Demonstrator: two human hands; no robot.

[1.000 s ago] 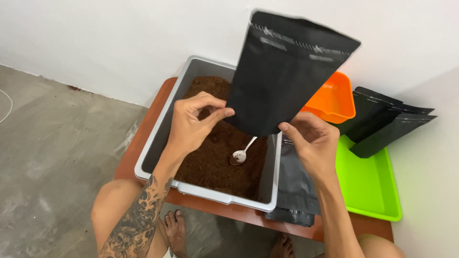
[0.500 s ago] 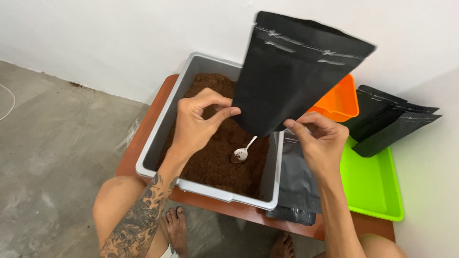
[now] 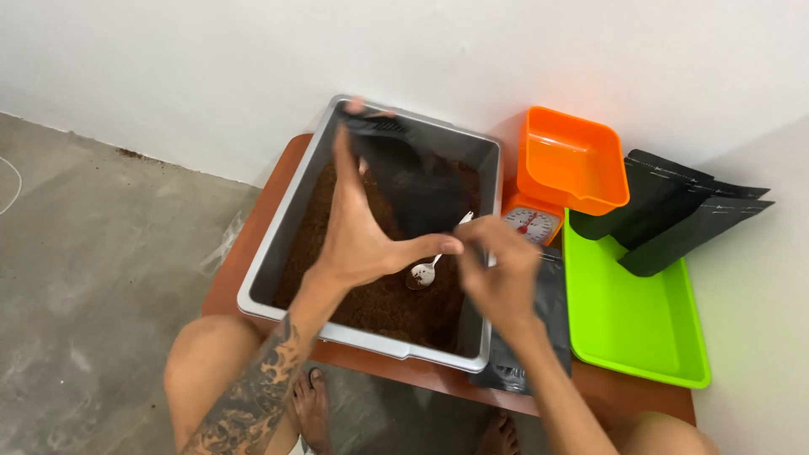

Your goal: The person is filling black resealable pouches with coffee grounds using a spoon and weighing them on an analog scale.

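My left hand [image 3: 362, 232] holds a black pouch [image 3: 413, 177] laid over flat above a grey tub [image 3: 278, 244] of brown soil, fingertips at the pouch's far end and thumb at its near end. The fingers of my right hand [image 3: 501, 270] pinch the pouch's near corner, though motion blurs the grip. A metal spoon [image 3: 421, 274] lies in the soil just below both hands.
An orange kitchen scale with an orange bowl [image 3: 573, 160] stands right of the tub. A lime green tray [image 3: 628, 316] and black pouches [image 3: 687, 211] are at the far right. More black pouches [image 3: 516, 375] lie on the brown table [image 3: 240, 261]. A white wall is behind.
The pouch has come down from upright in front of the camera to lying low over the tub. Both hands moved down and forward with it.
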